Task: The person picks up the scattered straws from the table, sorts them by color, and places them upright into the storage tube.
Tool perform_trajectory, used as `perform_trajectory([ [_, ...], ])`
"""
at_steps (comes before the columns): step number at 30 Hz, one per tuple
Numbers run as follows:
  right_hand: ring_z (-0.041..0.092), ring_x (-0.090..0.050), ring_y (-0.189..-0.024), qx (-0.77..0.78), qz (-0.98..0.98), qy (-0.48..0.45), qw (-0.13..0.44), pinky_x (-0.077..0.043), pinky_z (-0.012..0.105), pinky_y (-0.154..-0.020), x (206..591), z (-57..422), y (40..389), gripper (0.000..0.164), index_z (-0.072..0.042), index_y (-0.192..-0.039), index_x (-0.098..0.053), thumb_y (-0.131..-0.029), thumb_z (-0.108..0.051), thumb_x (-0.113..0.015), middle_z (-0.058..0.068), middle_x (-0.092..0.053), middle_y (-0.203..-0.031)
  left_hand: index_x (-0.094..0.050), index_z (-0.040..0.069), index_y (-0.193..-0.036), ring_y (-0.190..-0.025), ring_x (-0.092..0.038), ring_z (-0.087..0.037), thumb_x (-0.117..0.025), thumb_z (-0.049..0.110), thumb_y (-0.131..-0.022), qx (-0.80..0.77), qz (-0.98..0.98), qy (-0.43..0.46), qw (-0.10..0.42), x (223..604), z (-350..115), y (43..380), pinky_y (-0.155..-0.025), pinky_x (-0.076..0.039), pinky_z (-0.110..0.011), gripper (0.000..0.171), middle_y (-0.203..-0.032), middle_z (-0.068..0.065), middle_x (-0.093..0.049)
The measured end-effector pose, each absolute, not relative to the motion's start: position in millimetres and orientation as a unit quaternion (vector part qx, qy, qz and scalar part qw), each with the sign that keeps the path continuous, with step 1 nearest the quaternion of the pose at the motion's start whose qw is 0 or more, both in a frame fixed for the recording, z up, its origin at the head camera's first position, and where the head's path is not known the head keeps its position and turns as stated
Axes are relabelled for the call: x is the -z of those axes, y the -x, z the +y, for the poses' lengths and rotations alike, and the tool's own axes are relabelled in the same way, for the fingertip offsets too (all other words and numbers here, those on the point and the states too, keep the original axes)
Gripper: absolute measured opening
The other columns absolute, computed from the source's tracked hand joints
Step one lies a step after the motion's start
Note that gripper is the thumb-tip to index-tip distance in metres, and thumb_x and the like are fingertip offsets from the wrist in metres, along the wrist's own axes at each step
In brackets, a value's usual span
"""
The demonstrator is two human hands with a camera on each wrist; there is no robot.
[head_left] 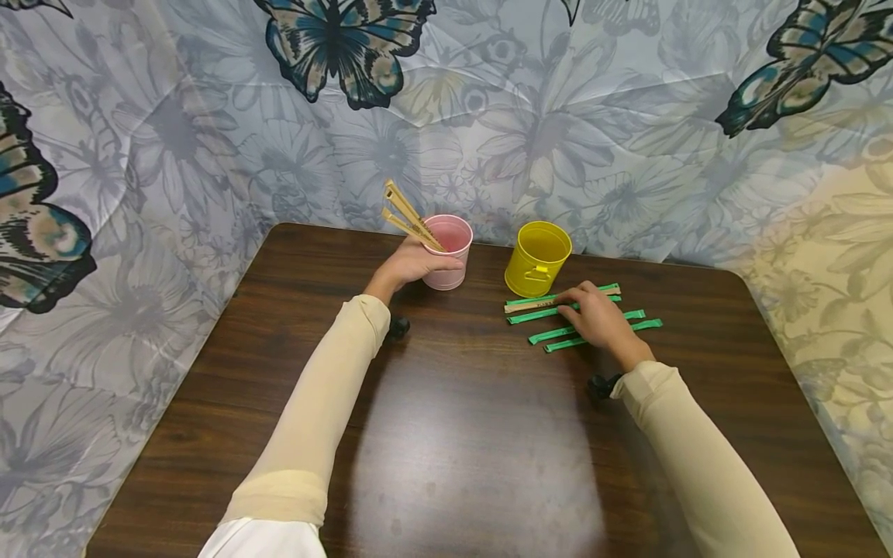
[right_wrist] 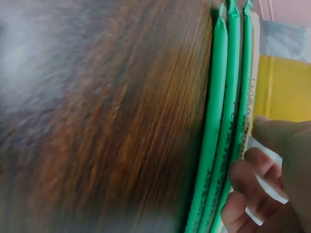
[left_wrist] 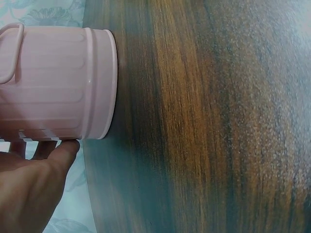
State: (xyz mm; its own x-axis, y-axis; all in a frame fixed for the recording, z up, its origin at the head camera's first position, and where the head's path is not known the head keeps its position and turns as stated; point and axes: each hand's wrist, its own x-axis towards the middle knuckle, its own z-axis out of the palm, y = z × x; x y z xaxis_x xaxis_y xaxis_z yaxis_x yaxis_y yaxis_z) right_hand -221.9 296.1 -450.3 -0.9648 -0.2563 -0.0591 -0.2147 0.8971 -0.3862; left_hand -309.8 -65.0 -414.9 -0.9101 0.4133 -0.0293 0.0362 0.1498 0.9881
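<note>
My left hand (head_left: 410, 266) holds the small pink bucket (head_left: 446, 279) by its side, the thumb across the front. Several tan stick packets (head_left: 401, 203) stand tilted in that bucket, sticking out over the rim to the left. My right hand (head_left: 601, 319) is over a row of thin stick packets on the table, its thumb and curled fingers pinching a tan stick packet (head_left: 519, 308). Several green stick packets (head_left: 551, 335) lie beside it, partly covered by the hand. In the right wrist view, printed green packets (right_wrist: 216, 97) lie along the tan one.
A yellow bucket (head_left: 530, 277) with a small handle stands just behind the packets, to the right of the pink one. The dark wooden table (head_left: 474, 434) ends at the back against a butterfly-patterned cloth (head_left: 488, 139).
</note>
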Motion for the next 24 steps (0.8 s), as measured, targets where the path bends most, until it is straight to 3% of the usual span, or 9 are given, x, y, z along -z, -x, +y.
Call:
perform_trajectory([
  [5,0.040,-0.058,-0.107,0.186,0.974,0.120,0.058,-0.050,0.056,-0.090,450,293,223,0.028,-0.001,-0.128,-0.064,-0.105,-0.015,-0.056,0.023,-0.051,-0.124,-0.045,0.003,-0.147,-0.136,-0.053,-0.036,-0.085,0.006,-0.079,-0.635,0.743,-0.149,0.149,415,-63,311,-0.113,-0.047,-0.042,0.080,-0.145,-0.022,-0.055],
  [13,0.040,-0.056,-0.103,0.177,0.972,0.126,0.087,-0.050,0.055,-0.089,446,292,225,0.022,0.000,-0.119,-0.064,-0.102,-0.013,-0.062,0.024,-0.047,-0.125,-0.044,0.005,-0.148,-0.135,-0.053,-0.034,-0.089,0.008,-0.077,-0.636,0.742,-0.148,0.152,417,-63,314,-0.115,-0.045,-0.046,0.084,-0.145,-0.020,-0.056],
  [19,0.042,-0.058,-0.106,0.185,0.966,0.151,0.096,-0.050,0.057,-0.091,444,296,226,0.015,0.000,-0.110,-0.062,-0.099,-0.009,-0.065,0.023,-0.054,-0.118,-0.047,0.010,-0.146,-0.133,-0.055,-0.031,-0.090,0.012,-0.077,-0.636,0.746,-0.144,0.133,432,-62,321,-0.115,-0.045,-0.046,0.082,-0.141,-0.016,-0.058],
  [24,0.042,-0.060,-0.109,0.187,0.961,0.168,0.111,-0.051,0.057,-0.094,445,297,227,0.015,0.000,-0.111,-0.061,-0.098,-0.006,-0.065,0.023,-0.059,-0.115,-0.049,0.012,-0.143,-0.129,-0.057,-0.028,-0.091,0.015,-0.076,-0.633,0.751,-0.146,0.120,438,-62,322,-0.113,-0.046,-0.044,0.079,-0.138,-0.013,-0.061],
])
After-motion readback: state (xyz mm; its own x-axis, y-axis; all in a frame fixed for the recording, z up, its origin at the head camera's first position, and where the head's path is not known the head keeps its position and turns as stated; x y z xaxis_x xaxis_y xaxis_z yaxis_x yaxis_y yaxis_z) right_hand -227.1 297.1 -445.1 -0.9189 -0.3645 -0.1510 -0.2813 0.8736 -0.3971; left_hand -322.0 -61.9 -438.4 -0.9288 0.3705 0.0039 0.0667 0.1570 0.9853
